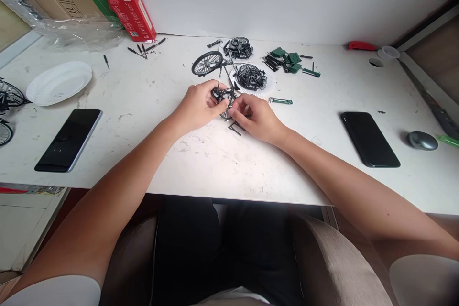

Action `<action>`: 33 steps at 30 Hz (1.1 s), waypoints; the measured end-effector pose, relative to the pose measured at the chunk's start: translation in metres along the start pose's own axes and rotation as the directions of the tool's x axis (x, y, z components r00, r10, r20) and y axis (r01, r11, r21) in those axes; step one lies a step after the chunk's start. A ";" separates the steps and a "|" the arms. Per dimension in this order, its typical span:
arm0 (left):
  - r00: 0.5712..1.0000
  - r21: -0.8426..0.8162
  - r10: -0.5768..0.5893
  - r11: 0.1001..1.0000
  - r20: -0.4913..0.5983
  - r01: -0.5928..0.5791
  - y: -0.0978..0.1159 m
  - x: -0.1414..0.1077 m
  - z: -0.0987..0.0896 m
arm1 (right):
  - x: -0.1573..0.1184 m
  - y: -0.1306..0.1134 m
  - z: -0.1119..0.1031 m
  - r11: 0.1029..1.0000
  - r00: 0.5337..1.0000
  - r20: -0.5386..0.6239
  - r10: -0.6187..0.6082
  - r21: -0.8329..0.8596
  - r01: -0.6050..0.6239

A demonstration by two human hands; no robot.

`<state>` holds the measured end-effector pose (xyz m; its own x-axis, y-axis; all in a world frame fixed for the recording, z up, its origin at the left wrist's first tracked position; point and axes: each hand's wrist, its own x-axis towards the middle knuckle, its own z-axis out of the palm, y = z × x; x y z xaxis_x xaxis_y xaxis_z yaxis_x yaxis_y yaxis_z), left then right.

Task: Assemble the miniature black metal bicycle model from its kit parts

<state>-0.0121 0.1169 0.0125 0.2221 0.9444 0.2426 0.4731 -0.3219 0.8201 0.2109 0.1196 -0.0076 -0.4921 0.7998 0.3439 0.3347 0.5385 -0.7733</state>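
Note:
A black model bicycle (207,63) stands tilted in front of me, its front wheel pointing away to the left. My left hand (201,104) is closed around its rear part, thumb along the rear wheel. At that same wheel, my right hand (255,114) pinches with thumb and forefinger; whatever small part lies between the fingertips is too small to make out. Just under the right hand a small black frame piece (236,128) lies on the table. Beyond the hands, two white paper plates (273,87) hold piles of black wheels and parts (251,77).
Green and black parts (287,60) lie right of the plates, a green strip (281,101) nearer. Phones lie left (70,139) and right (370,138). Another paper plate (59,81), screwdrivers (142,51), a red box (134,14) and a grey mouse-like object (422,140) surround the work area.

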 end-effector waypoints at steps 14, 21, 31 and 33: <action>1.000 0.006 0.001 1.000 -0.002 -0.001 0.000 0.000 0.000 | 0.000 -0.001 0.000 1.000 1.000 0.002 0.012 0.001 -0.012; 1.000 0.003 0.004 1.000 -0.002 -0.004 0.000 0.000 0.000 | 0.000 0.001 0.000 1.000 1.000 0.006 0.004 0.007 -0.004; 1.000 0.010 -0.027 1.000 0.000 0.027 0.003 0.000 0.000 | 0.000 0.000 0.000 1.000 1.000 0.015 -0.023 -0.014 0.023; 1.000 0.010 -0.026 1.000 0.002 0.026 0.003 0.000 0.000 | 0.000 0.000 0.000 0.999 0.999 0.015 -0.028 -0.014 0.029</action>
<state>-0.0104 0.1156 0.0149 0.2112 0.9524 0.2199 0.4871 -0.2975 0.8211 0.2110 0.1197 -0.0070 -0.5135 0.7800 0.3576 0.3320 0.5649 -0.7554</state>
